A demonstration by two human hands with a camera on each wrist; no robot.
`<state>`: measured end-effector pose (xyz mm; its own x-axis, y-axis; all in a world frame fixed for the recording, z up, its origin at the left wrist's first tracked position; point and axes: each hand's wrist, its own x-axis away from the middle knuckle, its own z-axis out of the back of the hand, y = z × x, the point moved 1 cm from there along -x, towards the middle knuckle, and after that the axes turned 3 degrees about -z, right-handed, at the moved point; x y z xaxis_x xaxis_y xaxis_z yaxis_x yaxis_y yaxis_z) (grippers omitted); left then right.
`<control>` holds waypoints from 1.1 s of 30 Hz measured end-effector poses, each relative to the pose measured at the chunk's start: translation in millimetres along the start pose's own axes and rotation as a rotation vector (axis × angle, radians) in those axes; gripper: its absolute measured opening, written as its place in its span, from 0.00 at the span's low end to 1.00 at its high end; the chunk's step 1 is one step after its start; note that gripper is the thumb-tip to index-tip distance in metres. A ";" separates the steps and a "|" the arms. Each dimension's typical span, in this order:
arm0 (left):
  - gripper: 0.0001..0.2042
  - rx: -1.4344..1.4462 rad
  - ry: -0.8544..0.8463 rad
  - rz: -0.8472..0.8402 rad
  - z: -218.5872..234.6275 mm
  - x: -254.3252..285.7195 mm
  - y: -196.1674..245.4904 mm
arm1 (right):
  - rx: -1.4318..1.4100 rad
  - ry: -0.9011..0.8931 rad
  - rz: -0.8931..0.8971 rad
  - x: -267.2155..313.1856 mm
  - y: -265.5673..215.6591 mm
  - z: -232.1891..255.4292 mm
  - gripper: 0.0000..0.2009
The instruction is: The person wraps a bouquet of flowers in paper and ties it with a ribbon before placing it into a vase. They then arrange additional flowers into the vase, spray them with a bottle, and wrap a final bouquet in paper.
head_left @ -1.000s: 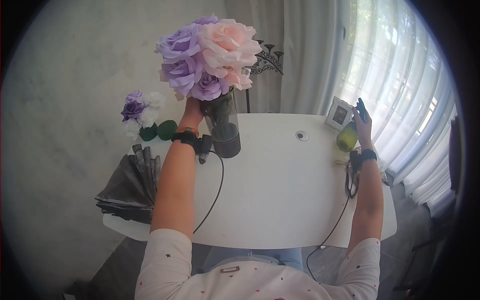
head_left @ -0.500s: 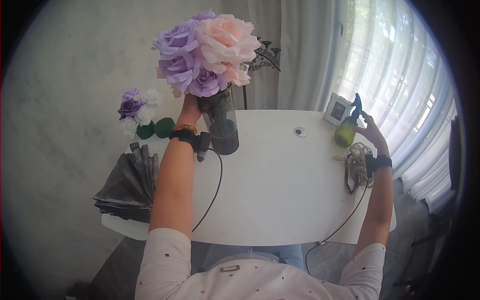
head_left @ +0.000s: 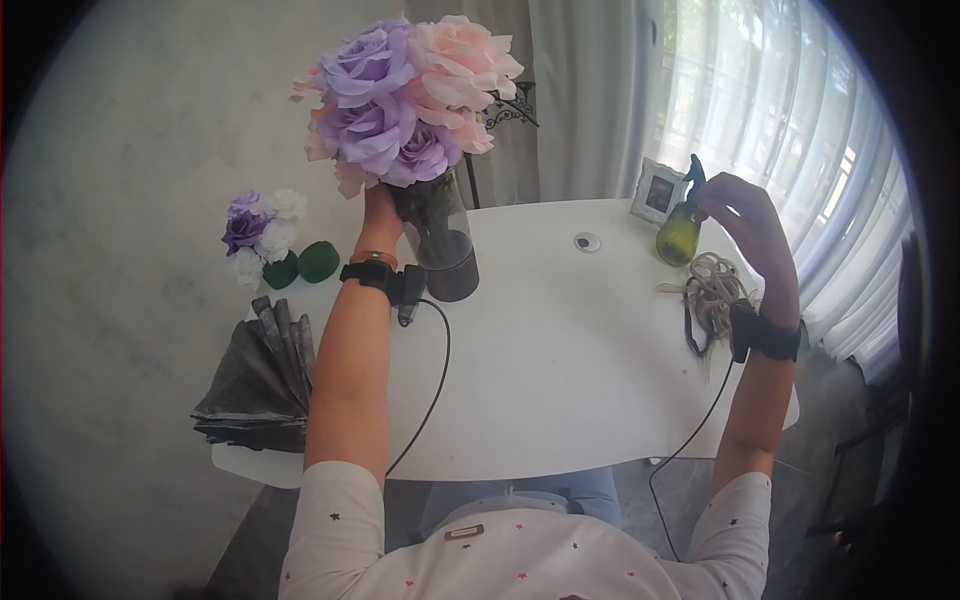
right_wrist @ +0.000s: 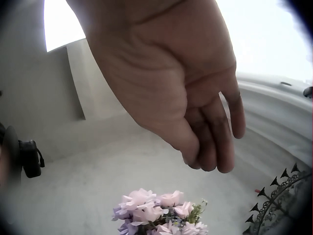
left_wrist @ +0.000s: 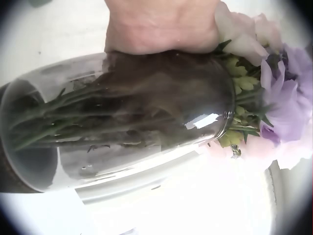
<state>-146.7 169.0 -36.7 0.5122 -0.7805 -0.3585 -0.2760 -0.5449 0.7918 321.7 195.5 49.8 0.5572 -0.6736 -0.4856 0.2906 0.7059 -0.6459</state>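
A clear glass vase with a dark base (head_left: 452,265) stands toward the left of the table, filled with large purple and pink artificial roses (head_left: 410,100). My left hand (head_left: 382,215) grips the vase's side just under the blooms; its fingers are mostly hidden behind the glass. Green stems (left_wrist: 63,115) show through the glass in the left wrist view. Over the right side, my right hand (head_left: 748,222) is raised with loosely curled fingers and nothing between them. It overlaps a green spray bottle (head_left: 679,238) in the head view, while the right wrist view has only the hand (right_wrist: 166,73) before the wall.
Beside the bottle stand a small photo frame (head_left: 657,191) and a tangled pale cord (head_left: 713,290). A round disc (head_left: 587,242) lies mid-table. To the left are folded dark cloth (head_left: 255,385) and purple and white flowers (head_left: 262,232) with green foam pieces (head_left: 318,261).
My right hand has drawn back from the spray bottle toward me and risen; the bottle stays beside the photo frame. My left hand keeps hold of the vase. The head view has shifted slightly.
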 end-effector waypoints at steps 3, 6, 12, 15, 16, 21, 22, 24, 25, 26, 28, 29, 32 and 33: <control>0.23 0.000 0.009 0.000 -12.6 4.8 -4.0 | -0.078 0.069 0.007 -1.5 -27.5 -17.6 0.06; 0.22 0.013 0.045 0.013 -24.1 7.0 -10.0 | -0.226 0.112 0.065 -1.7 -55.8 -41.0 0.09; 0.23 -0.106 0.029 0.069 -38.6 18.6 -7.0 | -0.440 -0.009 0.288 7.3 -86.7 -80.1 0.12; 0.23 -0.060 0.010 0.045 -36.3 14.5 -9.3 | -0.456 -0.096 0.316 12.8 -95.0 -89.7 0.09; 0.23 -0.046 0.002 0.040 -33.7 13.4 -10.3 | -0.451 -0.138 0.330 14.2 -96.6 -92.5 0.08; 0.23 -0.060 -0.046 0.013 -27.3 14.5 -15.5 | -0.366 -0.249 0.439 18.7 -93.6 -95.0 0.08; 0.23 -0.063 -0.035 0.028 -25.5 13.1 -17.2 | -0.373 -0.256 0.431 20.1 -92.7 -94.4 0.08; 0.24 -0.071 -0.019 0.048 -24.0 17.1 -18.7 | -0.366 -0.216 0.439 23.9 -92.9 -90.1 0.09; 0.25 -0.064 -0.046 0.022 -24.2 20.7 -19.8 | -0.374 -0.221 0.432 25.8 -93.0 -88.1 0.09; 0.26 -0.058 -0.071 -0.004 -23.1 24.6 -20.7 | -0.368 -0.219 0.434 27.6 -93.3 -86.9 0.09; 0.28 -0.059 -0.097 0.016 -20.4 30.6 -20.0 | -0.373 -0.220 0.436 30.2 -93.5 -84.8 0.09; 0.30 -0.051 -0.129 0.027 -18.7 33.5 -19.3 | -0.354 -0.228 0.442 30.5 -93.9 -83.8 0.09; 0.32 -0.133 -0.106 0.003 -13.7 43.0 -20.6 | -0.321 -0.222 0.462 29.9 -93.5 -85.1 0.09; 0.32 -0.139 -0.096 -0.004 -5.5 42.4 -23.8 | -0.298 -0.193 0.472 29.5 -93.3 -85.2 0.09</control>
<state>-113.9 150.6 -68.0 0.4316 -0.8075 -0.4020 -0.1558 -0.5057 0.8486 244.7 91.0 45.5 0.7129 -0.2299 -0.6625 -0.2389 0.8086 -0.5376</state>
